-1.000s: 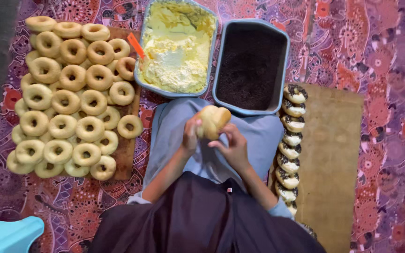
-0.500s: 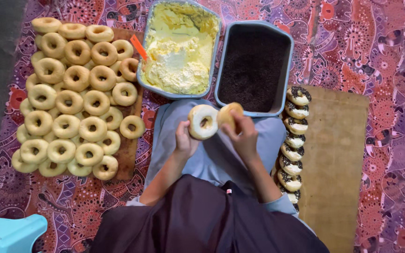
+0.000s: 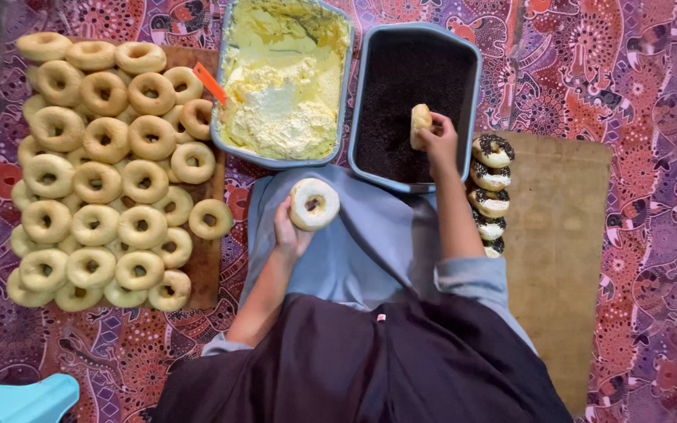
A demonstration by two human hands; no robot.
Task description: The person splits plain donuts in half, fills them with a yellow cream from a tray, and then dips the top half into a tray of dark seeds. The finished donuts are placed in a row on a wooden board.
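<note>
Plain doughnuts (image 3: 103,168) on a wooden board (image 3: 207,270), turquoise stool (image 3: 17,398), patterned cloth (image 3: 628,70).

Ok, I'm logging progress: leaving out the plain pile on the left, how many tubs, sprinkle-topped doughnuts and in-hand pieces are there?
Tubs: 2, the cream tub and the sprinkle tub
Sprinkle-topped doughnuts: 5 visible, in a row
In-hand pieces: 2, a cream-topped ring in the left hand and a doughnut piece in the right hand
Total: 9
</note>
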